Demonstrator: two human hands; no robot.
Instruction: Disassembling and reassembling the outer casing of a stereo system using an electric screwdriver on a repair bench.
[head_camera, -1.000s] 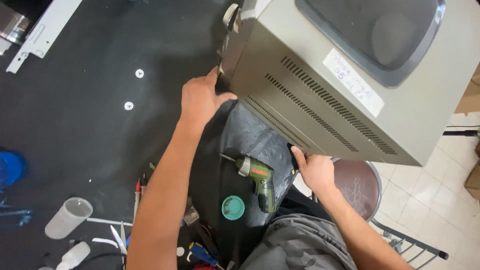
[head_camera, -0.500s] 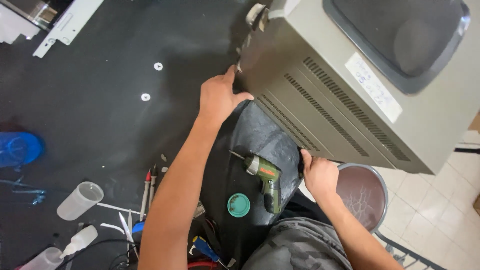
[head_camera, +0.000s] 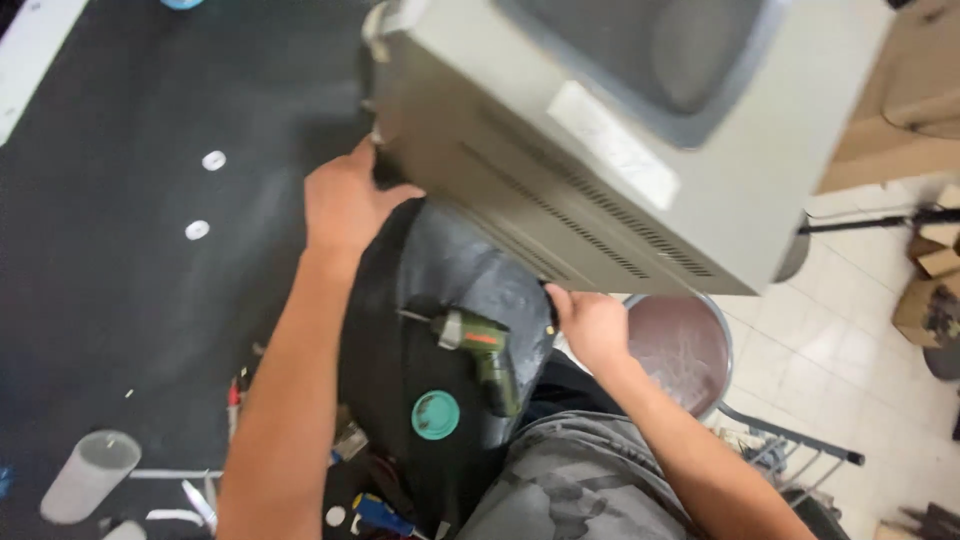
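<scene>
With the left hand (head_camera: 345, 200) clamped on the far corner and the right hand (head_camera: 590, 325) gripping the near lower edge, the grey monitor casing (head_camera: 600, 150), tilted above the black worktop (head_camera: 120, 300), is best kept level, clear of the green electric screwdriver (head_camera: 480, 345).

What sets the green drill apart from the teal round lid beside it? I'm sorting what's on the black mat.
The green drill is long, with an orange patch and a bit sticking out; the teal round lid is a flat, single-coloured disc. The drill lies nearer the right hand. Both rest loose on the black mat.
</scene>
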